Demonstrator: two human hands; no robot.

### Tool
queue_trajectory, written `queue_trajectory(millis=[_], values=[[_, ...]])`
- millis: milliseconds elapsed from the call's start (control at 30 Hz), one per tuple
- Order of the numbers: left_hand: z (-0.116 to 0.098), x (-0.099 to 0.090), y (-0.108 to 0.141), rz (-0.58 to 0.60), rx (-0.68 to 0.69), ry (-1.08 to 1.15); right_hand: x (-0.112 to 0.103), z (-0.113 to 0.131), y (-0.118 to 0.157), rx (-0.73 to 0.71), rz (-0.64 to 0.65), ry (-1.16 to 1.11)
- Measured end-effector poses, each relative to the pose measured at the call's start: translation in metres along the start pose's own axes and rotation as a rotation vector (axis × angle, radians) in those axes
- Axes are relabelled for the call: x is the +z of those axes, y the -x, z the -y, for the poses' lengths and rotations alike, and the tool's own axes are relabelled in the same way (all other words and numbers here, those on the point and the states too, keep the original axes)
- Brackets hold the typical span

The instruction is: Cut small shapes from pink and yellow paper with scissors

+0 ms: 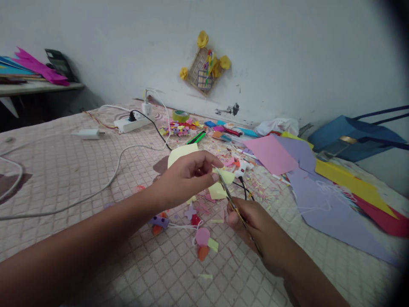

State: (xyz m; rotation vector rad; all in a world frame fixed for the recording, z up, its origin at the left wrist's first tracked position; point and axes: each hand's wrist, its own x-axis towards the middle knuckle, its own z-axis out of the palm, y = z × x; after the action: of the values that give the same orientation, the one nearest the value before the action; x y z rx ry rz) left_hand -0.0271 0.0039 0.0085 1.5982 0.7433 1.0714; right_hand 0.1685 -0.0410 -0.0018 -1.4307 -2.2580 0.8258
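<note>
My left hand (191, 172) pinches a piece of pale yellow paper (227, 175) between thumb and fingers, near the middle of the view. My right hand (252, 224) is wrapped round a pair of scissors (235, 206). The blades point up and left and meet the paper just beside my left thumb. Behind my left hand lies a larger pale yellow sheet (183, 154). Below the hands a pink paper circle (203, 236), an orange piece (202, 253) and a purple roll (159, 221) with white string rest on the patterned cloth.
Coloured sheets, purple (332, 213) and pink (271, 153), spread at the right near a blue bag (358, 136). Behind are a green cutter (196, 137), tape (180, 116) and scraps. A power strip (132, 123) and white cable (119, 162) lie left.
</note>
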Motion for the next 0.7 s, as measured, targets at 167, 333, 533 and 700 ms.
queue_trajectory(millis=[167, 333, 533, 700], values=[[-0.0010, 0.0037, 0.0022, -0.042, 0.026, 0.086, 0.0006, -0.0021, 0.0002, 0.004, -0.014, 0.017], [-0.0024, 0.0068, 0.0029, -0.073, -0.021, 0.135, -0.0006, -0.0010, -0.0006, -0.008, 0.007, 0.009], [0.0005, 0.0069, 0.0022, -0.068, -0.002, 0.112, -0.0009, -0.0010, -0.0013, -0.016, 0.007, 0.002], [0.0038, 0.0083, 0.0030, -0.064, -0.002, 0.098, 0.0002, -0.0026, -0.0014, -0.019, 0.002, 0.013]])
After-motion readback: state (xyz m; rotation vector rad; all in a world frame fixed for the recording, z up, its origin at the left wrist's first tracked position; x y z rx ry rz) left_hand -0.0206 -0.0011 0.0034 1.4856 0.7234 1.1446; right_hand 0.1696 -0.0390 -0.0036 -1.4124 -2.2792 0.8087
